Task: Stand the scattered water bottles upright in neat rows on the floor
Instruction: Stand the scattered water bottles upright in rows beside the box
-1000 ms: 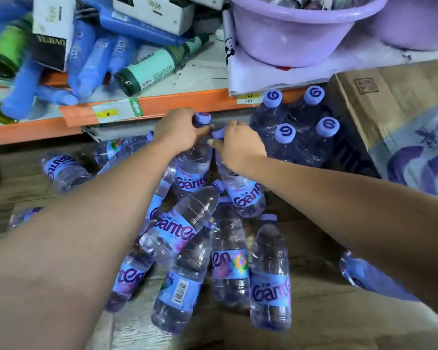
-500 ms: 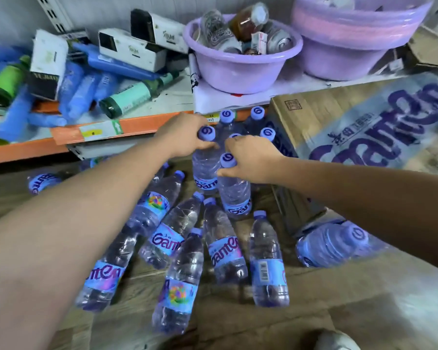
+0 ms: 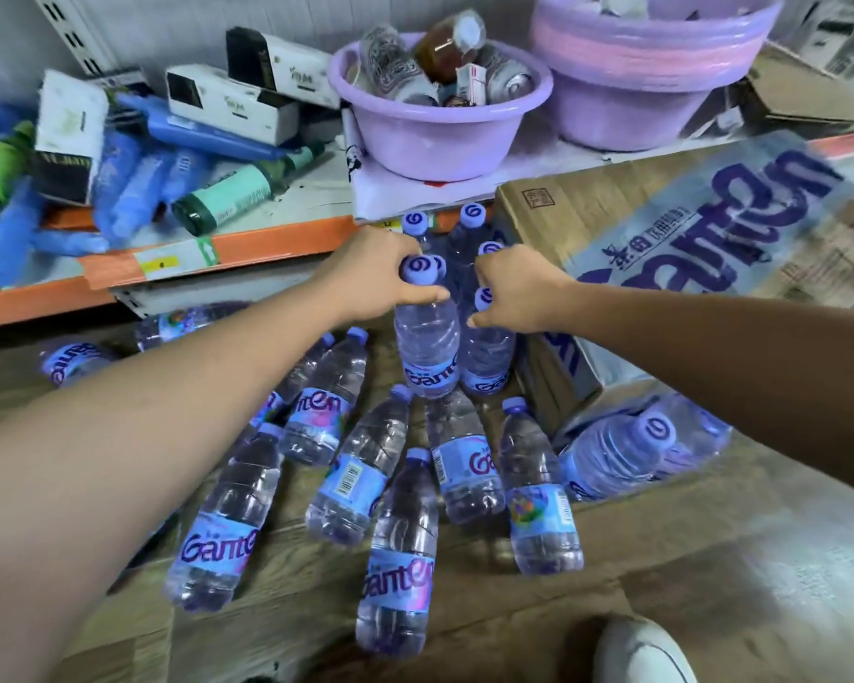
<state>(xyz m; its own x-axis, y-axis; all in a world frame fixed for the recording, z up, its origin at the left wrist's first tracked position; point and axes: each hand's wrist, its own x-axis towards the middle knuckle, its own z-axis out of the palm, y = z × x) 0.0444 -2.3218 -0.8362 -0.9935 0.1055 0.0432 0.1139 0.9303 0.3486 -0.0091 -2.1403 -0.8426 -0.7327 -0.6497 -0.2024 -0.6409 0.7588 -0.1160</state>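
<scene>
Clear water bottles with purple caps and blue Ganten labels cover the wooden floor. My left hand (image 3: 373,276) grips the neck of an upright bottle (image 3: 427,347). Beside it stands a second upright bottle (image 3: 489,359), and my right hand (image 3: 518,293) holds it just under the cap. Several more upright bottles (image 3: 469,226) stand behind these two, against the shelf. Several bottles (image 3: 351,478) lie on their sides in front, caps pointing toward the standing group. One more lying bottle (image 3: 75,362) rests at the far left under the shelf.
A Ganten cardboard carton (image 3: 701,239) sits right of the standing bottles, with a shrink-wrapped bottle pack (image 3: 627,448) below it. An orange-edged shelf (image 3: 247,246) above holds boxes, blue packs and purple basins (image 3: 440,130). My white shoe (image 3: 642,650) shows bottom right.
Both hands have raised their bottles from tilted to upright and set them in front of the standing group. The camera has pulled back and tilted up, showing more of the shelf.
</scene>
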